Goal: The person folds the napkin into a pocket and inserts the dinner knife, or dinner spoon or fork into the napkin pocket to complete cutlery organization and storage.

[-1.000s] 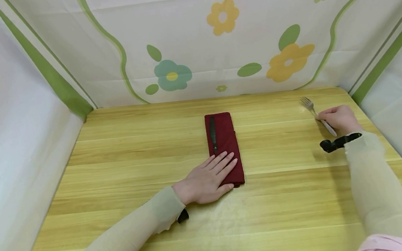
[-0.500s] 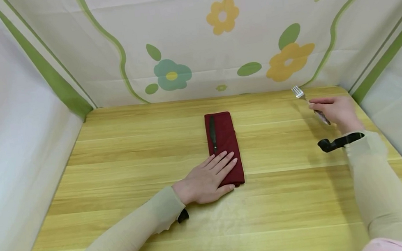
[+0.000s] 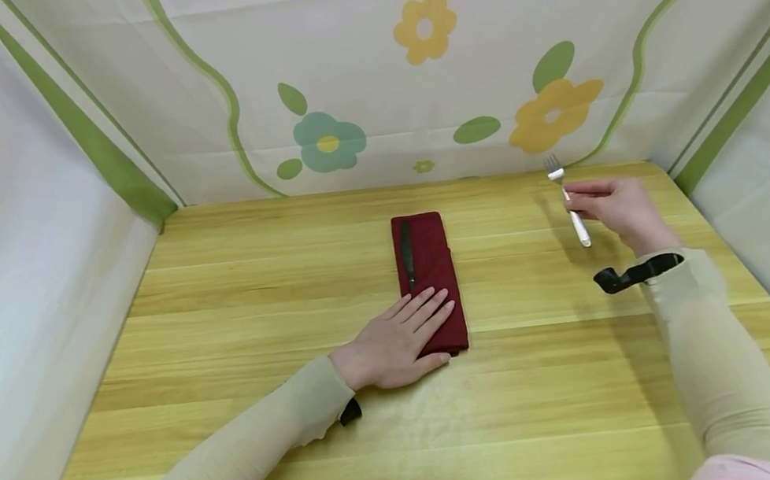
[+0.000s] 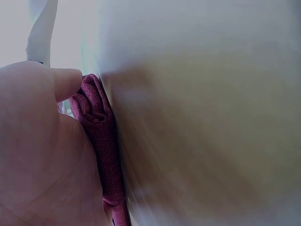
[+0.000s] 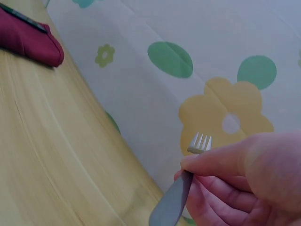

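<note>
A folded dark red napkin (image 3: 434, 266) lies lengthwise on the table, with a table knife (image 3: 407, 249) along its left side. My left hand (image 3: 397, 343) rests flat on the napkin's near half, fingers straight, covering the knife's lower end. In the left wrist view the rolled layers of the napkin (image 4: 101, 127) show beside the palm. Above the table at the right, my right hand (image 3: 620, 209) pinches a metal fork (image 3: 573, 211) by its handle between thumb and fingers, tines toward the back wall. The right wrist view shows the fork (image 5: 174, 200) in that pinch.
The light wooden table (image 3: 224, 329) is bounded by a white cloth (image 3: 364, 52) with printed flowers at the back, and more cloth on both sides. Black straps with camera mounts (image 3: 634, 273) sit at the wrists.
My right hand has lifted the fork off the table and carried it left and toward the back, turning it more upright in view. The left hand and napkin have stayed put.
</note>
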`<state>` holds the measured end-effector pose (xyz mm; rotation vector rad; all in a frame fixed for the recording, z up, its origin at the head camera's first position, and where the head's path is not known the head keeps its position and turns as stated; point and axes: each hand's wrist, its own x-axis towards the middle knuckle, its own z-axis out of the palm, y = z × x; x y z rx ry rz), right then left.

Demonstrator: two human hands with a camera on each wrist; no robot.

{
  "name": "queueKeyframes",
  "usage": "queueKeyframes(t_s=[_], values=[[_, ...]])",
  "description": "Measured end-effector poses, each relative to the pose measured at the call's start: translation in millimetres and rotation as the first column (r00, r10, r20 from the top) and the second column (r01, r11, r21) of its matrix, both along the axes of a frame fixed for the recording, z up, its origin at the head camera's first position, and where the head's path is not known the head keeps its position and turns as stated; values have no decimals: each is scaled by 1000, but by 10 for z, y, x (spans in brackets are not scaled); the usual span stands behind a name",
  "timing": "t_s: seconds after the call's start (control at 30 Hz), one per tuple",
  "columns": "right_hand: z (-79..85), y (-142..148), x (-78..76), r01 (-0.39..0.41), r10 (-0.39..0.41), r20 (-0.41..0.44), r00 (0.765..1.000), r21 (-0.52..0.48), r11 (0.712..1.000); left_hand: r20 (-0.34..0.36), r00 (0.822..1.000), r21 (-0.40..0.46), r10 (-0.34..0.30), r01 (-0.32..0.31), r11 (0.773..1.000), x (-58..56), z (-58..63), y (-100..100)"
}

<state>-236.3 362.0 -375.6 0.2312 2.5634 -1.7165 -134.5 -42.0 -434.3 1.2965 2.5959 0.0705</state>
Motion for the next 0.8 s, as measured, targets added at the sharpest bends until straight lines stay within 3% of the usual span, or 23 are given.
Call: queueKeyframes(t_s=[0.5,0.67,0.8], values=[[126,-483,53,-33,7,-106,994,-242,970,78,997,68,-1,-5,998,13,135,-5],[153,-687,102,-86,33,-163,986,-329,941,168,986,144,17,-42,989,-39,182,-2],[174,-854,152,-132,65,-201,977,-342,930,233,971,227,45,-99,969,-88,241,3]])
